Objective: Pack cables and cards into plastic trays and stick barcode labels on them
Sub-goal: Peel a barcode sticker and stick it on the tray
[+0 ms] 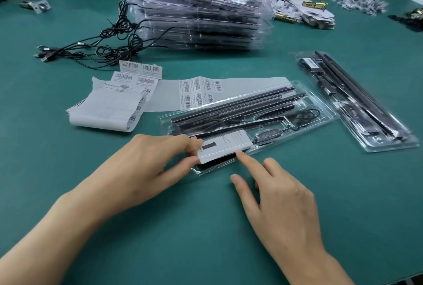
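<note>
Pinching the card (225, 146), left hand (146, 165) holds it along the tray's (320, 110) near-left-to-far-right axis; right hand (281, 207) fingers (247, 162) spread.

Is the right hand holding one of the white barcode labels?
No, the right hand holds nothing; its straight index finger touches the lower edge of the white paper card in the clear plastic tray.

Single head-worn view, forward and down.
It looked from close above and behind the left hand (146, 165) and right hand (281, 202), with the green table (201, 234) stretching away beyond them.
</note>
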Demonstrator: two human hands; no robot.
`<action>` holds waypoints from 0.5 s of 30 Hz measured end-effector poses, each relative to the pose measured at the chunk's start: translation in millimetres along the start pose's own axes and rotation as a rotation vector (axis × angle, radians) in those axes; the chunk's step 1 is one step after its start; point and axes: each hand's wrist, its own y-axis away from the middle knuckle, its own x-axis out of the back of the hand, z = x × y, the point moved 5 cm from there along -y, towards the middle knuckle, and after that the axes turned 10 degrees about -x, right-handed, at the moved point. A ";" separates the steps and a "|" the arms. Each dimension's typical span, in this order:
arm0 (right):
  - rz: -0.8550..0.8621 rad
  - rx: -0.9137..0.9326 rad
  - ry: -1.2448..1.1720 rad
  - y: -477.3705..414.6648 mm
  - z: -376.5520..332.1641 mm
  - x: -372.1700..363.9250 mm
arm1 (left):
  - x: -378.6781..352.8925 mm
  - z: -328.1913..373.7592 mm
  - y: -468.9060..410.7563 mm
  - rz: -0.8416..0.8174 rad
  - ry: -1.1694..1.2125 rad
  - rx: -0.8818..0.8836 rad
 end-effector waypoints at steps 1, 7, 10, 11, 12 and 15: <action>-0.003 0.009 0.014 0.2 -0.7 -0.5 | 0.0 -0.1 0.3 0.001 -0.006 -0.002; -0.024 0.038 0.065 2.1 -1.6 -2.4 | -0.8 -1.2 0.1 0.017 -0.030 -0.046; 0.028 0.088 0.005 6.9 3.8 -0.2 | -1.6 -2.0 1.1 0.002 -0.016 -0.075; 0.053 0.111 -0.036 8.2 5.7 1.6 | -1.9 -3.2 1.5 -0.013 -0.009 -0.077; 0.073 0.142 -0.068 8.3 6.8 2.8 | -1.4 -4.3 1.5 -0.027 -0.004 -0.082; 0.052 0.261 -0.087 0.0 0.2 0.9 | 2.3 -4.4 -1.0 -0.086 0.001 -0.108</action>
